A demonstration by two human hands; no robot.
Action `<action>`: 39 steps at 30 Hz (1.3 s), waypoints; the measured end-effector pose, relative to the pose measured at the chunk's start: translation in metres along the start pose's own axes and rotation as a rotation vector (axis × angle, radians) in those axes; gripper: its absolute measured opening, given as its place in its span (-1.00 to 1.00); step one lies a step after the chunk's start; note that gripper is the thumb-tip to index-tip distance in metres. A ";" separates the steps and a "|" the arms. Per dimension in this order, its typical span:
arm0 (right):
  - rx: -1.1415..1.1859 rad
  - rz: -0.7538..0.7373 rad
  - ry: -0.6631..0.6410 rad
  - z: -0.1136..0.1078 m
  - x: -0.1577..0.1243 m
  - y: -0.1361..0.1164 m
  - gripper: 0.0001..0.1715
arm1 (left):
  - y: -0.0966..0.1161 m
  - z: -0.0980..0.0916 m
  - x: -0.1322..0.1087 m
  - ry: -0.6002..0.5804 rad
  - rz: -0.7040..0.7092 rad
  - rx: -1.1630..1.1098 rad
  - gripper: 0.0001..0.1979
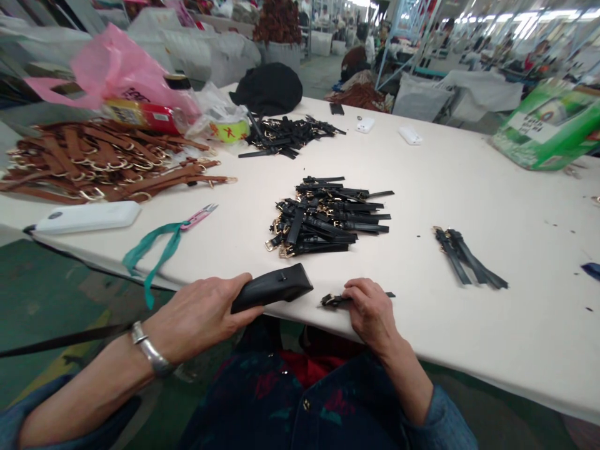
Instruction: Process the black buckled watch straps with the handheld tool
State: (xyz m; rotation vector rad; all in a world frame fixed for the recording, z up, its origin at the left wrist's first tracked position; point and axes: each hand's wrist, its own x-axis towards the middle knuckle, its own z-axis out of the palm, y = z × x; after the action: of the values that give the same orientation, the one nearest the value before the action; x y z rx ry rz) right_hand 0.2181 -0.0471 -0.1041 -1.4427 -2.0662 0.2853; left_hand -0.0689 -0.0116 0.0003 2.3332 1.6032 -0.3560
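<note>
My left hand (201,315) is closed around a flat black tool or case (272,287) at the near edge of the white table (469,206). My right hand (370,309) pinches a short black strap with a gold buckle (334,300) against the table edge. Just beyond both hands lies a heap of black buckled straps (328,215). A small bundle of black straps (469,257) lies to the right of my right hand.
Brown straps with rings (94,162) are piled at the left, by pink and clear plastic bags (126,75). Pink snips on a teal ribbon (187,225), a white power bank (87,217), more black straps (285,134), a black cloth (269,87) and a green box (548,125) also stand here.
</note>
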 end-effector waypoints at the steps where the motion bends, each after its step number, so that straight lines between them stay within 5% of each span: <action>1: 0.006 -0.022 -0.014 0.001 -0.002 0.002 -0.73 | 0.000 -0.002 -0.001 -0.003 -0.002 -0.007 -0.57; 14: -0.048 -0.063 -0.174 -0.010 -0.010 -0.013 -0.60 | 0.024 -0.008 0.003 -0.021 0.063 -0.028 -0.58; 23: -0.009 -0.104 -0.145 0.003 -0.015 -0.015 -0.57 | 0.020 -0.004 0.000 -0.035 0.044 -0.083 -0.57; 30: -0.032 -0.143 -0.312 0.000 -0.006 -0.028 -0.33 | 0.014 -0.001 -0.004 -0.022 0.027 -0.065 -0.61; 39: 0.085 0.044 0.035 0.002 -0.023 -0.010 -0.66 | 0.025 0.000 -0.011 -0.048 0.076 -0.056 -0.64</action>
State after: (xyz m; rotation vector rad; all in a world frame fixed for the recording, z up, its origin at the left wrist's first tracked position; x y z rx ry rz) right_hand 0.2151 -0.0715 -0.1088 -1.4340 -1.9726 0.3591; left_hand -0.0492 -0.0296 0.0061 2.3183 1.4788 -0.3440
